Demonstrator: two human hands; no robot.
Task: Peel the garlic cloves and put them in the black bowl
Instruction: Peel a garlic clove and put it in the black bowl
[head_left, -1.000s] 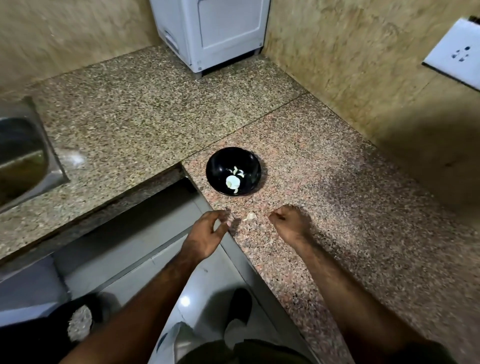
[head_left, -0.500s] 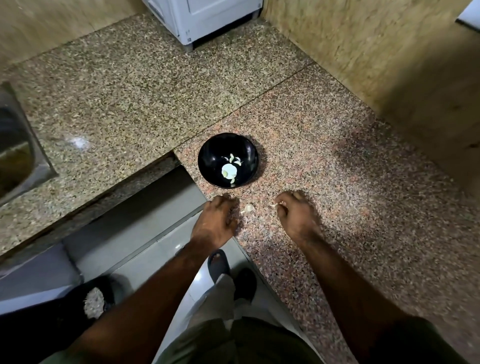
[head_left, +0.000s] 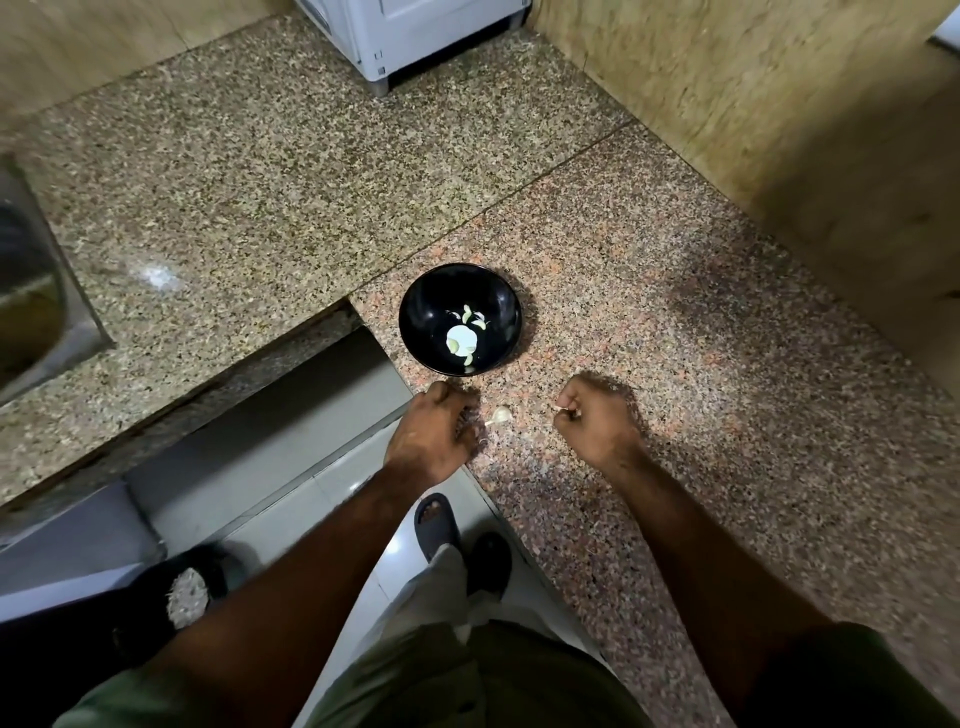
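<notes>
The black bowl (head_left: 501, 306) stands on the granite counter near its inner corner, with a few peeled pale garlic cloves (head_left: 468, 314) inside. One loose unpeeled clove (head_left: 501, 414) lies on the counter just in front of the bowl, between my hands. My left hand (head_left: 434, 434) rests on the counter edge left of that clove, fingers curled down; what lies under them is hidden. My right hand (head_left: 597, 415) is curled in a fist to the clove's right and pinches a small pale garlic piece (head_left: 565, 411) at its fingertips.
A white appliance (head_left: 415, 36) stands at the back of the counter. A steel sink (head_left: 47, 312) is set in at the far left. A tiled wall (head_left: 779, 130) closes the right side. The counter is cut away at the left front, with floor and my sandalled feet (head_left: 436, 525) below.
My left hand has come down from above the edge onto the counter beside the loose clove. My right hand has closed tighter into a fist. The bowl has stayed put.
</notes>
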